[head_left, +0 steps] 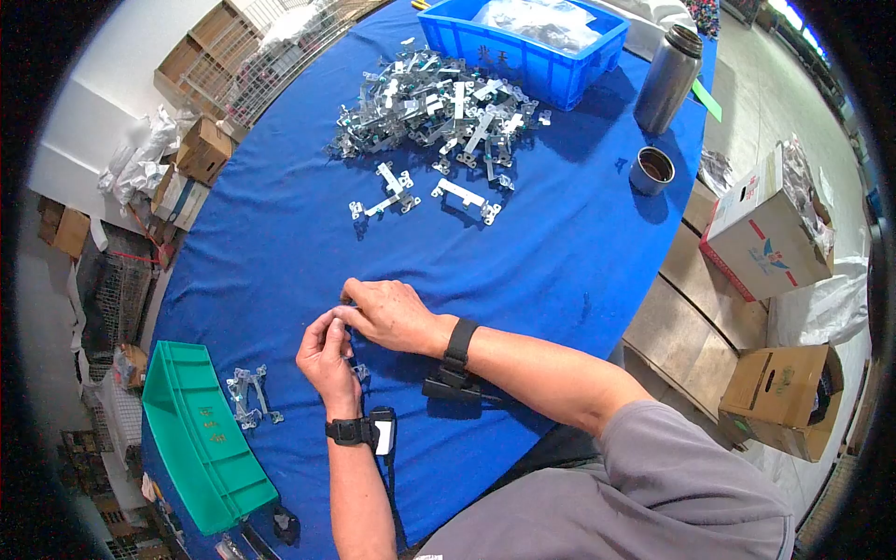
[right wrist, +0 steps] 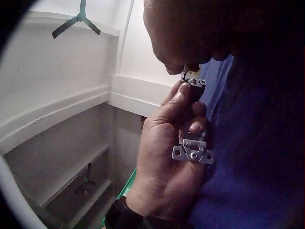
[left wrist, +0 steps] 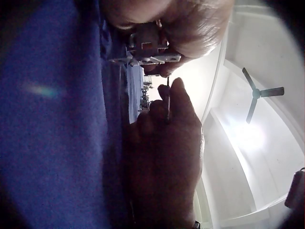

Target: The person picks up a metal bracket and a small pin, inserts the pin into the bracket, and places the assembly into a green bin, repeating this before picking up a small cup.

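Note:
My left hand (head_left: pixel 329 366) grips a metal bracket (right wrist: pixel 193 153) with flat, holed plates at its ends; one plate lies over the palm, the other shows at the fingertips. Much of the bracket's middle is hidden by the fingers. My right hand (head_left: pixel 394 315) meets the left fingertips and pinches a small thin piece (left wrist: pixel 168 104) at the bracket's far end. What kind of piece it is I cannot tell. Beside the left hand, a few similar brackets (head_left: pixel 250 396) lie near a green bin (head_left: pixel 182 387) holding several small brass-coloured pieces (head_left: pixel 213 426).
A heap of brackets (head_left: pixel 429 107) covers the far part of the blue cloth (head_left: pixel 271 243), with loose brackets (head_left: pixel 465 198) before it. Behind stands a blue crate (head_left: pixel 523 51) with plastic bags. A steel flask (head_left: pixel 669 82) and its cup (head_left: pixel 651 171) stand near the right edge.

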A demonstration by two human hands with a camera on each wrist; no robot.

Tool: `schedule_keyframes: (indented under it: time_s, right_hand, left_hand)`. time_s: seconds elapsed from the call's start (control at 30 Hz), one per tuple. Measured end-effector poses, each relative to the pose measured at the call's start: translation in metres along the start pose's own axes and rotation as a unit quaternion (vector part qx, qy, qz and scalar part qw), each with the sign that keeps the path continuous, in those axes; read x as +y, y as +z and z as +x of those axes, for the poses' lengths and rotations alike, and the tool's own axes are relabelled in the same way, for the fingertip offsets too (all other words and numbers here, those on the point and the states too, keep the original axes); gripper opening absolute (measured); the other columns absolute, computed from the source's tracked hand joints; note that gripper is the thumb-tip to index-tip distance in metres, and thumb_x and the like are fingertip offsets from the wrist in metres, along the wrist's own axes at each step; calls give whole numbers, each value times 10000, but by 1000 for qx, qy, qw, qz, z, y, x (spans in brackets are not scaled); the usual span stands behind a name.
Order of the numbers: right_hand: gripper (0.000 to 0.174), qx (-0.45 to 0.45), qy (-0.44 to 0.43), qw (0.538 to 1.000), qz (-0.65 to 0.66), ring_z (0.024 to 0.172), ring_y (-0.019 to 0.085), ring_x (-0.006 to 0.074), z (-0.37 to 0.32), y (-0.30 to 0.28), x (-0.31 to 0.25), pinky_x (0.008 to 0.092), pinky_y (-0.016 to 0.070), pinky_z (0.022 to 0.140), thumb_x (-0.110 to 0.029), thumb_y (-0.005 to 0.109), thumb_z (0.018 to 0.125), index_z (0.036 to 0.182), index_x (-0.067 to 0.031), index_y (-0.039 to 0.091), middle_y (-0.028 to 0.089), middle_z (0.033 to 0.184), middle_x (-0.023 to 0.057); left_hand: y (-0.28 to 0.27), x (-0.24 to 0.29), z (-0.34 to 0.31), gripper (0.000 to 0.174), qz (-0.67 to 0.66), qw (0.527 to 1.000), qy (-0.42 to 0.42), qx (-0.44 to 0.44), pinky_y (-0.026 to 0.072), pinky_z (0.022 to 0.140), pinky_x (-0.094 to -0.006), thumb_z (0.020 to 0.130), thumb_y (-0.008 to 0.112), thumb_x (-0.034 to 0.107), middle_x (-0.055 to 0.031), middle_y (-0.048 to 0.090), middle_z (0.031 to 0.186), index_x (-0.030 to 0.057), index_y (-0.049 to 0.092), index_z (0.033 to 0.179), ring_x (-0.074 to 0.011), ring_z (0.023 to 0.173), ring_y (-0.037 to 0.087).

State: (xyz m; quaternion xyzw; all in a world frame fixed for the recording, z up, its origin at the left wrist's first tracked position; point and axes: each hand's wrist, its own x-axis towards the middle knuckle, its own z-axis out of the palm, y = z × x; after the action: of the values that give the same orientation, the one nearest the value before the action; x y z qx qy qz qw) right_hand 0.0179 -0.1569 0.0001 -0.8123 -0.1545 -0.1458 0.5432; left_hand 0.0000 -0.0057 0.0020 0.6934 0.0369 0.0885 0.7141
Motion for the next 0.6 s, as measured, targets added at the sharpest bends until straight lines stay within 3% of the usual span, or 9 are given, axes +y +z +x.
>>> schedule_keyframes:
  time_s: [0.53, 0.6]
  right_hand:
    - [228, -50, -2, 999, -21, 783, 637, 410, 2, -3, 0, 530, 489, 642, -257, 544, 953, 898, -38, 513, 635, 792, 181]
    - [221, 7, 5, 1000, 10, 764, 631, 384, 0, -1, -3, 491, 476, 635, -234, 570, 951, 869, -32, 535, 616, 757, 157]
  left_hand:
    - [-1, 1, -1, 186, 15, 1000, -9, 0, 399, 517, -191, 899, 673, 27, -9, 668, 803, -8, 702, 1078, -46, 612, 530]
    - [0, 1, -1, 180, 11, 1000, -5, -4, 400, 517, -190, 898, 673, 27, -5, 668, 802, -4, 704, 1073, -45, 612, 530]
